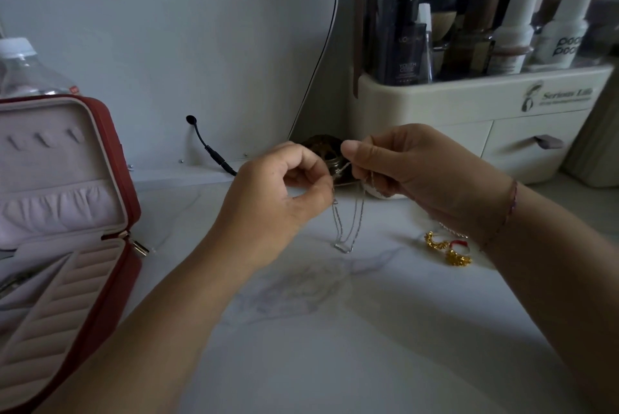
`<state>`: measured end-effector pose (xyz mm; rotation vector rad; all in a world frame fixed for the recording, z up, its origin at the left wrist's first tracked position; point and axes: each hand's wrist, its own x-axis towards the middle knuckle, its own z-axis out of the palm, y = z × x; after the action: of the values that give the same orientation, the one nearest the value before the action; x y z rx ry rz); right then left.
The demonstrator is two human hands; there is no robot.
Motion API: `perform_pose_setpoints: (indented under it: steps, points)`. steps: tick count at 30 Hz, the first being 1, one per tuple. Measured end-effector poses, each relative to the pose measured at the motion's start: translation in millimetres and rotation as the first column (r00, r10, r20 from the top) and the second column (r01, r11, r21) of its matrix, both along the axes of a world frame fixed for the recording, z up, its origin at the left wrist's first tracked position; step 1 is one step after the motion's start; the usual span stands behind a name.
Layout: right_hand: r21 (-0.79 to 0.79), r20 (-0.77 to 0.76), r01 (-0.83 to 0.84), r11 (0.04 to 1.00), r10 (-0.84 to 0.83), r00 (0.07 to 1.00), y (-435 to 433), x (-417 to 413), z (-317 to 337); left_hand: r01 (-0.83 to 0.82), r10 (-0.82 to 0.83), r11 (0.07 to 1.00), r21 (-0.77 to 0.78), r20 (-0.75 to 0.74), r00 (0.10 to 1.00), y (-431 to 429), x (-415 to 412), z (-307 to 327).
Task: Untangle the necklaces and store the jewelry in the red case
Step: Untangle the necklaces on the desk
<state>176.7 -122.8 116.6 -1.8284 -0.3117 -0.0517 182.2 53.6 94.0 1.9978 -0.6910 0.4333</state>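
Pinched at both ends: the left hand (274,199) and right hand (425,175) nip the silver necklace (343,247) between thumb and fingertip, and it dangles over the table (335,330) mid-rear. It looks light, limp and snag-prone, best held close to the knot. The red case (110,145) sits open at the left edge.

Both arms are bare down to the left hand (274,192) and the right hand (412,175), and a thin pink and purple string bracelet (509,209) goes round the right wrist.
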Motion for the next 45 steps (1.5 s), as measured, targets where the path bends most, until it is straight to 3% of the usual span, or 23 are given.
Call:
perform_pose_setpoints:
  steps: [4, 7, 9, 12, 14, 17, 22, 27, 31, 34, 37, 42, 45]
  points:
    - [0.022, 0.022, -0.007, 1.0, 0.006, 1.0, 0.1, -1.0, 0.6, 0.006, -0.011, 0.999, -0.046, -0.111, 0.994, -1.3, 2.9, -3.5]
    - [0.017, 0.005, -0.022, 1.0, 0.022, 1.0, -1.6, -0.9, 1.2, 0.05, -0.092, 0.987, -0.155, -0.273, 0.958, -2.5, 5.2, -4.6]
    - [-0.01, 0.001, -0.03, 0.999, 0.03, 1.0, -1.9, -0.2, 0.3, 0.093, -0.217, 0.947, -0.307, -0.399, 0.891, -3.4, 7.3, -5.8]
    - [-0.075, 0.014, -0.01, 0.997, 0.011, 1.0, -1.6, 1.8, -2.7, 0.108, -0.459, 0.81, -0.577, -0.509, 0.728, -6.6, 9.9, -5.3]
    - [-0.118, 0.03, 0.012, 0.993, -0.009, 1.0, -0.9, 2.5, -4.5, 0.097, -0.536, 0.762, -0.641, -0.538, 0.65, -5.3, 11.0, -3.1]
    - [-0.137, 0.046, 0.043, 0.99, -0.037, 0.998, -0.6, 4.4, -6.3, 0.14, -0.577, 0.766, -0.628, -0.574, 0.581, -2.2, 11.9, -1.5]
    - [-0.141, 0.065, 0.113, 0.984, -0.105, 0.992, -0.7, 5.8, -6.8, 0.093, -0.464, 0.84, -0.535, -0.618, 0.634, -2.2, 12.5, -4.4]
    - [0.135, 0.003, 0.022, 0.991, -0.022, 1.0, -3.3, -1.2, 2.7, 0.031, -0.373, 0.873, -0.488, -0.622, 0.688, -0.1, 13.4, -5.4]
    - [0.233, -0.1, -0.013, 0.972, 0.038, 0.994, -2.6, -2.0, 3.5, 0.006, -0.46, 0.794, -0.608, -0.595, 0.659, 1.5, 12.9, -0.4]
    - [0.206, -0.144, -0.023, 0.978, 0.054, 0.988, -1.4, -0.7, 3.4, -0.055, -0.505, 0.696, -0.716, -0.541, 0.672, 0.8, 13.7, 3.6]
    - [0.227, -0.193, -0.014, 0.974, 0.059, 0.979, -0.8, -0.3, 3.0, -0.076, -0.515, 0.668, -0.741, -0.533, 0.672, -0.1, 14.0, 2.9]
    - [0.437, -0.235, -0.051, 0.898, 0.168, 0.957, -0.6, 1.5, 2.3, -0.081, -0.368, 0.808, -0.584, -0.607, 0.705, -2.7, 12.6, -2.2]
    - [0.483, -0.23, -0.098, 0.87, 0.234, 0.945, -1.6, 1.1, 3.1, -0.06, -0.306, 0.857, -0.511, -0.6, 0.739, -2.3, 11.9, -3.1]
